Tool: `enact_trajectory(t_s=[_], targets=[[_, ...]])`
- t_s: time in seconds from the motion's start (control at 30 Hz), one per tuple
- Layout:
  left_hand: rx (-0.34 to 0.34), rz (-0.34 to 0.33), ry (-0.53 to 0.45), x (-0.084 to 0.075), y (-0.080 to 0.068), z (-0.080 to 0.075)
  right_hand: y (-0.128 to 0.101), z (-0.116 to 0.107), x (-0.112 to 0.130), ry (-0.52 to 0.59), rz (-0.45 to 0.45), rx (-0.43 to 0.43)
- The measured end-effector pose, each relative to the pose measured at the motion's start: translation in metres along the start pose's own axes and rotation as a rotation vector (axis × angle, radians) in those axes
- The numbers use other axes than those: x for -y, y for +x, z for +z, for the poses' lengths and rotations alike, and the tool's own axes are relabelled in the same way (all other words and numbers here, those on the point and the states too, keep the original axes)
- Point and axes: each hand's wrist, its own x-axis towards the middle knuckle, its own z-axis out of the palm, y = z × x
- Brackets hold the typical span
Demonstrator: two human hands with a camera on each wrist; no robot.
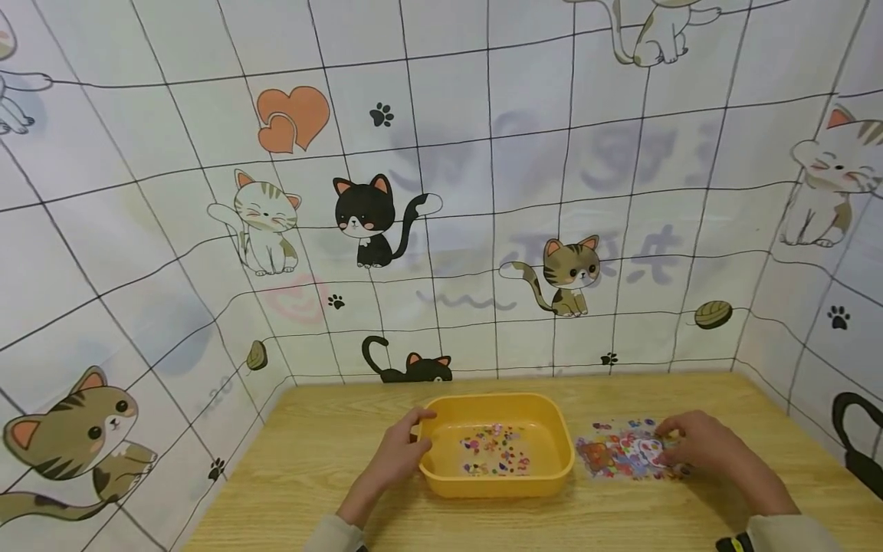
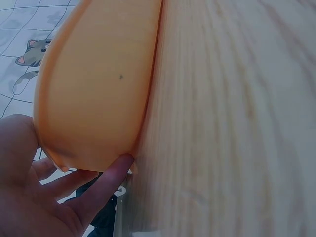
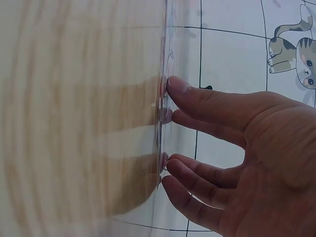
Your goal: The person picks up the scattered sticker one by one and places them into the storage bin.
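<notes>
**Left hand on yellow tray, right hand on the flat pieces**

Left to right, head view: light sleeve [image 1: 334, 535], then left hand [image 1: 398, 452] at the left end of the yellow tray [image 1: 497, 487]. Left grip is closed on the tray: thumb and index tips at the rim, a gap between them. Left wrist view agrees, with one digit up at the rim and a finger reaching down the outside to the base, right by the table [image 1: 310, 437]. Small dark speck [image 2: 121, 76] on the tray wall in that view.

Tray sits upright on the table, roughly mid-frame. Small multicoloured bits [image 1: 493, 441] are scattered on its floor.

Just right of the tray, on the table: colourful flat pieces [image 1: 617, 452], brown one at the left, pale red-outlined one toward the hand. Can't tell if it's one sheet or several overlapping.

Right hand [image 1: 707, 443] is over their right side. Right grip is spread, thumb and fingers apart, tips touching down on the pieces, per the right wrist view.

Dark band [image 1: 734, 544] with a yellow mark at the right cuff. Black looped strip [image 1: 858, 437] at far right. Cat-print grid wall covering [image 1: 448, 100] runs behind and along both sides.
</notes>
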Motion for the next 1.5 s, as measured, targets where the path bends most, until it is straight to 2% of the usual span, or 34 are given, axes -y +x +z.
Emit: enact_trajectory(t_s=[0.3,0.53,1.13,1.5], targets=[[-0.002,-0.002,0.005,-0.0009,0.0024,0.0022,0.0005,0.0013,-0.0006,-0.064,0.009,-0.005],[-0.003,0.001,0.020,-0.0019,0.0026,0.0030,-0.0008,0.0034,0.0006,-0.017,0.008,-0.007],[-0.003,-0.007,0.011,-0.0004,0.0011,0.0004,0.0012,0.0034,0.0056,-0.038,0.023,-0.008],[-0.006,-0.012,0.017,-0.0011,-0.0002,0.0006,0.0015,0.0046,0.0058,-0.013,0.042,0.012]])
